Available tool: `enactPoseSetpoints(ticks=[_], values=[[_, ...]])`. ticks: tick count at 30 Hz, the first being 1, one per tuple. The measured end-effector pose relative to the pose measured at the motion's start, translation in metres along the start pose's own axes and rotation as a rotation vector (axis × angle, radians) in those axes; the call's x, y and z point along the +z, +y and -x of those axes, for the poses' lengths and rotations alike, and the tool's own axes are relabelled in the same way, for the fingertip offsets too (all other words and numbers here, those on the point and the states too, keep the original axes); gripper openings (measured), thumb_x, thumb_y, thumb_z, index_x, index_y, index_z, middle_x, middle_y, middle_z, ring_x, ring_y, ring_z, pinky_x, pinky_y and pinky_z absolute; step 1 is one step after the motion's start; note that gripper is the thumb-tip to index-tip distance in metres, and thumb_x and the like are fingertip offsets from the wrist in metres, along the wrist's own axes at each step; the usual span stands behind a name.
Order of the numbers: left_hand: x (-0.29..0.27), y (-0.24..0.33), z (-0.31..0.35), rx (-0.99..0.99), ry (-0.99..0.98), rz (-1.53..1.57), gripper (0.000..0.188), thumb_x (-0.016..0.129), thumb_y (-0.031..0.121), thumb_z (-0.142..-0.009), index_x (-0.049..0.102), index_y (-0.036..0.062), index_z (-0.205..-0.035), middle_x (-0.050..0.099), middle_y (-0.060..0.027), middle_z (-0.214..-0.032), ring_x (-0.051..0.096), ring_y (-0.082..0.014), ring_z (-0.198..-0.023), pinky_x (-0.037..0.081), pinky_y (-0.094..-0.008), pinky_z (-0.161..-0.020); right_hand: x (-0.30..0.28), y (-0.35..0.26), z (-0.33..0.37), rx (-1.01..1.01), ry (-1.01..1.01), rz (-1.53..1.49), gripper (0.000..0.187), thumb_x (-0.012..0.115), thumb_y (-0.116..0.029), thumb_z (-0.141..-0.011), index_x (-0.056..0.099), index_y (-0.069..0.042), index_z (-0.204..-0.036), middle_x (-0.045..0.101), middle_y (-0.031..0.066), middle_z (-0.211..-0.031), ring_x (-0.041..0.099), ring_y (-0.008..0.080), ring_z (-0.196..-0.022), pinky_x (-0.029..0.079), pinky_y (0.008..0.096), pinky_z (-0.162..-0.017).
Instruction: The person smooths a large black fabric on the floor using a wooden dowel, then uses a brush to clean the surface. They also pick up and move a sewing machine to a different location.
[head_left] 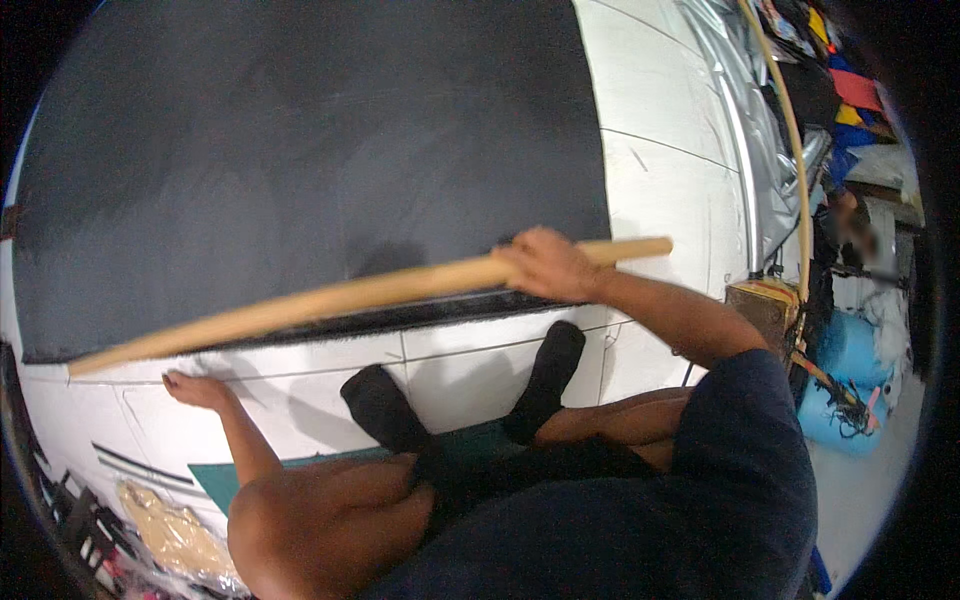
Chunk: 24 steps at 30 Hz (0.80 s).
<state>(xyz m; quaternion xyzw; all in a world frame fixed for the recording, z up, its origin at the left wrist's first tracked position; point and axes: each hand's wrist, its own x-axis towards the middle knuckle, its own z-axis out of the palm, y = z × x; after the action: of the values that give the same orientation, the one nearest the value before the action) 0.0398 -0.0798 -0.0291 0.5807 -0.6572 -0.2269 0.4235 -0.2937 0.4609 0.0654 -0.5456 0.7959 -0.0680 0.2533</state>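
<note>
A long tan pole (330,300), of wood or cardboard, slants over the near edge of a large black sheet (450,130) on the floor. My right hand (550,263) is closed around the pole toward its right end, which sticks out past the sheet's right side. The pole's far left part reaches down to the sheet's near left corner. Below that part, my left hand (197,390) hangs low over the white tiles, apart from the pole. Its fingers look bent and partly hidden, so whether they hold anything is unclear.
White floor tiles (660,90) border the sheet. My feet in black socks (380,405) stand close to its near edge, by a green mat (212,485). Silvery sheeting (725,60), a wooden box (765,305) and light blue rolls (850,350) line the right. A clear-wrapped package (175,530) lies lower left.
</note>
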Motion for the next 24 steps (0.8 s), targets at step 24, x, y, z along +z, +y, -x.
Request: enactPoseSetpoints(ticks=[24], values=[[0.092,0.088,0.069,0.741,-0.642,-0.617,0.075,0.044,0.057,-0.095,0.024,0.0124,-0.152,0.017,-0.0253,-0.156,0.014,-0.044,-0.144,0.012,-0.0555,-0.115,0.064,-0.043,0.025,-0.128,0.006,0.043,0.051,0.062,-0.033,-0.089,0.051,-0.013,-0.135,0.04,0.0123,-0.148,0.034,0.0328,-0.138,0.025,0.0528,-0.113]])
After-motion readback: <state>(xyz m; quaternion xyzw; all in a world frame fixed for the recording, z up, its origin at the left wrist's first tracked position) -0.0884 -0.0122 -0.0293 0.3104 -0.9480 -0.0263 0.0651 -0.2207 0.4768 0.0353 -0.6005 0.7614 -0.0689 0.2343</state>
